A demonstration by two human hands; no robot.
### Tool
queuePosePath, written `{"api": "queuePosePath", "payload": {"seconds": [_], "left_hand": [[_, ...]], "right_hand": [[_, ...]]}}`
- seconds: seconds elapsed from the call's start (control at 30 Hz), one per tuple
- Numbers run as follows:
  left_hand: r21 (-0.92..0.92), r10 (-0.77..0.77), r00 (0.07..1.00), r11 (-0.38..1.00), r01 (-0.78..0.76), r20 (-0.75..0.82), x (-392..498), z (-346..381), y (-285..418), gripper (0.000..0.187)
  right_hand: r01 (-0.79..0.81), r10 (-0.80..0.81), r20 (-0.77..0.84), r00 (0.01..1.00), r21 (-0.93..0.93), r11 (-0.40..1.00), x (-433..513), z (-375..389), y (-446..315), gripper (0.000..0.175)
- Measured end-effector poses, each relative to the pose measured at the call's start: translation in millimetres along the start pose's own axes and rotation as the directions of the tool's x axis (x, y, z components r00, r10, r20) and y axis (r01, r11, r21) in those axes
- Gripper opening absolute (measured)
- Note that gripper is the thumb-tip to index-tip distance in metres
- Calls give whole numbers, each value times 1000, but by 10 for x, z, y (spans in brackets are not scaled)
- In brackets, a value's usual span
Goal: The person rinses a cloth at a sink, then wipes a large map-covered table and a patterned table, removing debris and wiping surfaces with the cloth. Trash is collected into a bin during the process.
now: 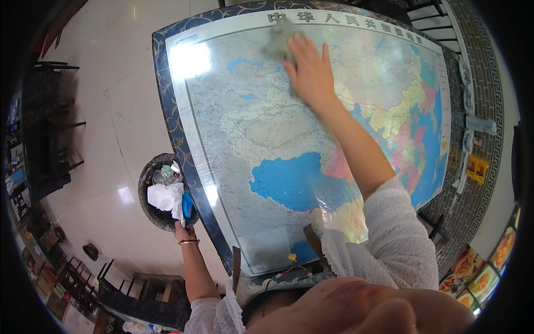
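Observation:
A large glossy map (267, 137) covers a table with a dark blue, patterned edge (175, 121). Over its upper part my right hand (308, 67) is spread, fingers on or beside a blurred grey-green cloth (283, 39); whether they grip it I cannot tell. At the table's left side, my left hand (185, 234) is closed on the near rim of a round trash bin (147, 208) with a dark bag in it. Crumpled white paper (164, 197), clear plastic and a blue wrapper (187, 205) lie in the bin.
Pale floor tiles (104, 137) extend left of the table, with dark chairs (50, 125) farther off. A brick-patterned wall (479, 108) runs along the right, near a yellow box (477, 169) and plastic-wrapped items (479, 124). A wooden stool-like piece (160, 288) stands at lower left.

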State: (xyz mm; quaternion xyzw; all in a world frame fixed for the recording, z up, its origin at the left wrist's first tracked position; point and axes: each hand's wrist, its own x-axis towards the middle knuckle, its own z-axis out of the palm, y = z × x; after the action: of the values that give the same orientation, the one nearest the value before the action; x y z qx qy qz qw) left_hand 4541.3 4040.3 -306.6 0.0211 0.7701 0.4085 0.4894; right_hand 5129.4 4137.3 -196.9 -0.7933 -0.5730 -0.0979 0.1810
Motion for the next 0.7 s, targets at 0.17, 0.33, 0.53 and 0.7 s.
{"api": "queuePosePath", "payload": {"seconds": [0.17,0.33,0.53,0.7], "left_hand": [[-37,-5,982,999,12,188,194,17,-118,24],[64,-144,959,989,132,245,348,-73,-145,32],[64,-161,952,987,149,259,225,65,-44,38],[37,-154,958,988,150,243,169,169,-60,37]], "right_hand": [[-142,140,22,990,120,983,1016,372,-111,62],[237,-243,83,966,82,968,831,431,-356,58],[-108,83,-89,993,-320,941,636,65,2330,43],[-604,668,-79,740,-515,609,146,-669,3772,58]]}}
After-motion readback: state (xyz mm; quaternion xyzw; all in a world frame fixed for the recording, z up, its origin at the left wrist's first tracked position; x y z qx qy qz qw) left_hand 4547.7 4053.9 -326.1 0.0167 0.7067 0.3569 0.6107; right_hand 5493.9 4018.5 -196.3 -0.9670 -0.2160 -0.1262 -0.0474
